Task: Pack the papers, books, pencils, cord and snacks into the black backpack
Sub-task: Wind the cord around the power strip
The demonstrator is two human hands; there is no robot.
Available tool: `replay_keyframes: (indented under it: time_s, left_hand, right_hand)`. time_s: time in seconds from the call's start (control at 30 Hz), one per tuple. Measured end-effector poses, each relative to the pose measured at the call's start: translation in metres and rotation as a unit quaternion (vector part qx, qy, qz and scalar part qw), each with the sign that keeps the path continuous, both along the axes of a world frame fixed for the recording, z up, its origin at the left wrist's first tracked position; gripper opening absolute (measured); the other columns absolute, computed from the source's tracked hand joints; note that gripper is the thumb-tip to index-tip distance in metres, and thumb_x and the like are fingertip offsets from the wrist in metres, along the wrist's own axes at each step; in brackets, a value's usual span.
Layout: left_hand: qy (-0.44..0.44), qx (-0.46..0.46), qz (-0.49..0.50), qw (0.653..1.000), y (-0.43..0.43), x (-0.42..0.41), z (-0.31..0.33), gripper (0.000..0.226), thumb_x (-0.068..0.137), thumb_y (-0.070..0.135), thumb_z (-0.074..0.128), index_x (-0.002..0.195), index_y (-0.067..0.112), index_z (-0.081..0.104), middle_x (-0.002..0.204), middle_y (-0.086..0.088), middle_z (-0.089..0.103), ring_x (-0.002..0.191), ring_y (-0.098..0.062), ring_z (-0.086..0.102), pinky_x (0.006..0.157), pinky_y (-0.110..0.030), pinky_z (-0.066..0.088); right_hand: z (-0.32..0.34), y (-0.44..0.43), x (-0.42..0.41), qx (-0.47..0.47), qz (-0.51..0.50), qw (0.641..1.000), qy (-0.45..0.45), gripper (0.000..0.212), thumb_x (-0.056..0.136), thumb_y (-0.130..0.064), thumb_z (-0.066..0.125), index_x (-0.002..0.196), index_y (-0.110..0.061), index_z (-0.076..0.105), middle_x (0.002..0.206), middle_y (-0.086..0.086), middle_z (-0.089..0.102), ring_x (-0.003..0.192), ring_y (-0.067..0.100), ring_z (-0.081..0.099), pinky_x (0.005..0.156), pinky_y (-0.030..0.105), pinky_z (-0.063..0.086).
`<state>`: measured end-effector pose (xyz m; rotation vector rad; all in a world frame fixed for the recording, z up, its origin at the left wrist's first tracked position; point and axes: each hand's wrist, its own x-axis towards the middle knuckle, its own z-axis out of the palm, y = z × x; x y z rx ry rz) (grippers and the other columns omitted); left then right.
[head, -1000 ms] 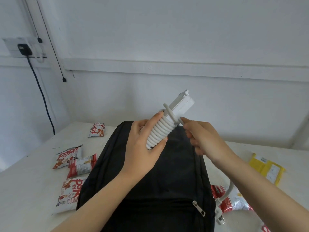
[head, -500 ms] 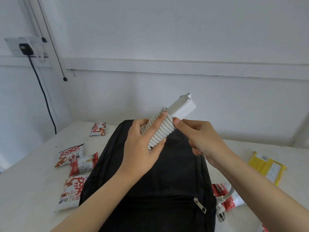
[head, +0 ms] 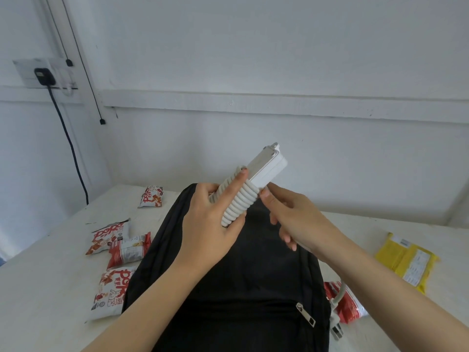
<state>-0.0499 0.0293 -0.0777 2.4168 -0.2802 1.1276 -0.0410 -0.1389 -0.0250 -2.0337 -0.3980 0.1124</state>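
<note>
At frame centre, above the black backpack (head: 241, 275), the left hand (head: 210, 232) grips the cord (head: 238, 199) coiled round its power strip (head: 269, 166), while the right hand (head: 291, 217) pinches the loose tail, which could slacken and unwind the coil if tension drops before the plug (head: 336, 329) at lower right is tucked in.

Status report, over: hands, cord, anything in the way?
Left hand grips coiled cord above backpack. Right hand holds the loose tail; plug lies beside backpack. Snacks on table, nothing in the way.
</note>
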Motion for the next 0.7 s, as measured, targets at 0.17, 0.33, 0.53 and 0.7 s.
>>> replay_keyframes:
  time_s: [0.17,0.33,0.53,0.7]
  left_hand:
    - [0.010,0.004,0.047,0.999,0.014,0.007,0.008,0.084,0.074,0.031,0.075,0.143,0.039,0.027,0.102,-0.004,0.042,0.085,-0.008,0.043,0.062,-0.004,0.025]
    - [0.007,0.017,0.068,0.998,0.022,0.013,0.009,0.084,0.072,0.030,0.077,0.142,0.034,0.032,0.101,-0.009,0.046,0.084,-0.010,0.043,0.059,-0.010,0.028]
    - [0.032,0.043,0.078,0.996,0.014,0.023,0.007,0.084,0.073,0.029,0.077,0.143,0.036,0.030,0.100,-0.011,0.047,0.084,-0.012,0.042,0.056,-0.021,0.036]
    - [0.053,0.036,0.063,0.996,-0.002,0.032,0.012,0.083,0.077,0.030,0.073,0.144,0.040,0.026,0.102,-0.009,0.043,0.083,-0.012,0.040,0.056,-0.022,0.037]
  right_hand:
    - [-0.009,-0.013,0.000,-0.222,-0.014,0.965,-0.138,0.023,0.094,-0.036,0.048,0.077,-0.021,0.054,0.059,-0.009,0.048,0.056,0.006,0.048,0.054,0.021,0.036]
    - [-0.010,-0.025,0.001,-0.199,0.027,0.969,-0.146,0.029,0.090,-0.034,0.055,0.068,-0.023,0.041,0.058,-0.007,0.046,0.053,0.008,0.045,0.057,0.025,0.039]
    - [0.008,-0.026,0.000,-0.184,-0.040,0.955,-0.228,0.034,0.091,-0.032,0.054,0.060,-0.026,0.043,0.050,-0.007,0.043,0.047,0.007,0.043,0.047,0.016,0.032]
    - [0.025,-0.015,-0.017,-0.270,-0.054,0.917,-0.288,0.041,0.095,-0.032,0.046,0.059,-0.028,0.028,0.053,-0.009,0.035,0.047,0.006,0.036,0.045,0.016,0.022]
